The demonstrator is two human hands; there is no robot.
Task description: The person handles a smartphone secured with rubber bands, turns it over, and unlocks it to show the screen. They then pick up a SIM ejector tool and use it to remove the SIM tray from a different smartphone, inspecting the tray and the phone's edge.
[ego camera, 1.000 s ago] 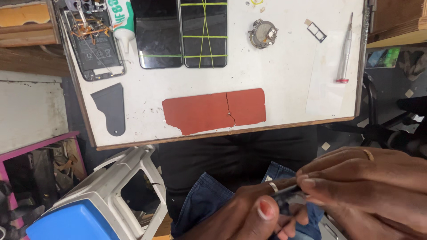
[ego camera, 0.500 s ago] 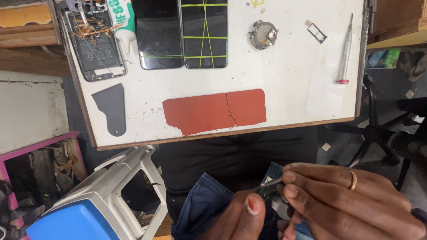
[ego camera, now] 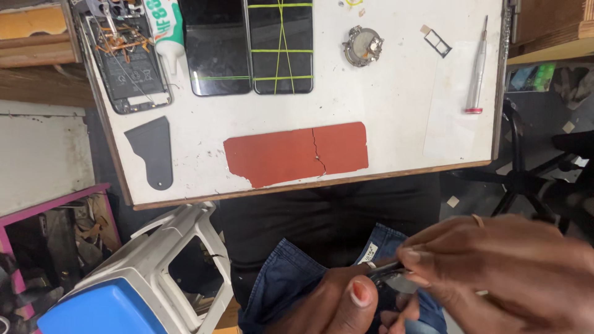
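My left hand (ego camera: 337, 303) is at the bottom middle, thumb up, and pinches a small dark flat part (ego camera: 387, 273) against a piece of blue denim cloth (ego camera: 284, 284). My right hand (ego camera: 501, 266), with a ring on one finger, reaches in from the right. Its fingertips close on the same dark part from above. Most of the part is hidden between the fingers, so its shape stays unclear.
Above the hands stands a white work board (ego camera: 402, 105) with an open phone body (ego camera: 127, 62), two dark phone screens (ego camera: 250, 46), a glue tube (ego camera: 166, 31), a grey pry tool (ego camera: 153, 151), a red mat (ego camera: 297, 154), a screwdriver (ego camera: 476, 68) and a card tray (ego camera: 438, 42). A white and blue stool (ego camera: 142, 278) is at the lower left.
My right hand dropped lower and leftward, then rose again and slid right, fingertips staying on the dark part. My left thumb stayed under it.
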